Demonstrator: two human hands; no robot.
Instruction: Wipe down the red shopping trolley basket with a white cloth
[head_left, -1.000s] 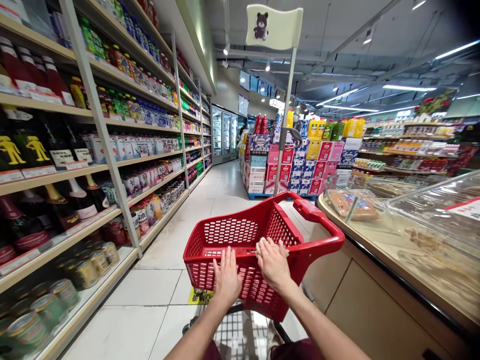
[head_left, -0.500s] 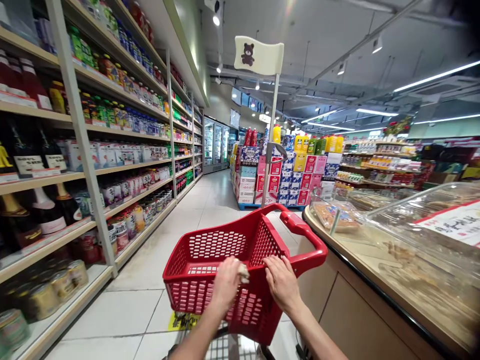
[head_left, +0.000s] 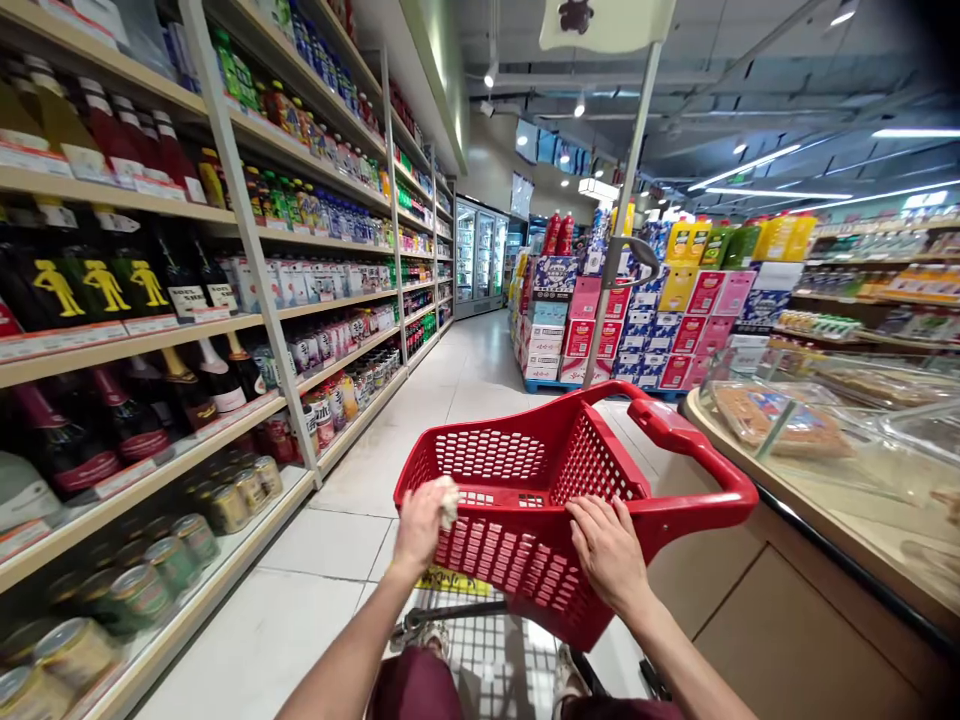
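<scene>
A red plastic shopping cart (head_left: 517,560) with a perforated basket stands side-on in front of me. Closed around a crumpled whitish wad, perhaps a cloth or tissue (head_left: 449,503), my left hand (head_left: 421,520) is at the left part of the near rim. My right hand (head_left: 609,545) is hooked over the same rim farther right, its fingers bent over the edge into the basket. The cart's handle (head_left: 697,450) juts out to the right, with neither hand on it. Little can be seen in the basket beyond its slotted floor.
Drink shelves (head_left: 330,310) line the left side. A glass-covered food counter (head_left: 847,560) stands close on the right, near the cart handle. Stacked drink cartons (head_left: 637,340) stand ahead on a blue pallet (head_left: 544,385). A pole (head_left: 630,180) with a sign rises behind the cart.
My view has tilted down and swung left, bringing my legs into sight. My left hand has slid left along the rim with the wad, away from my right hand, which keeps its place.
</scene>
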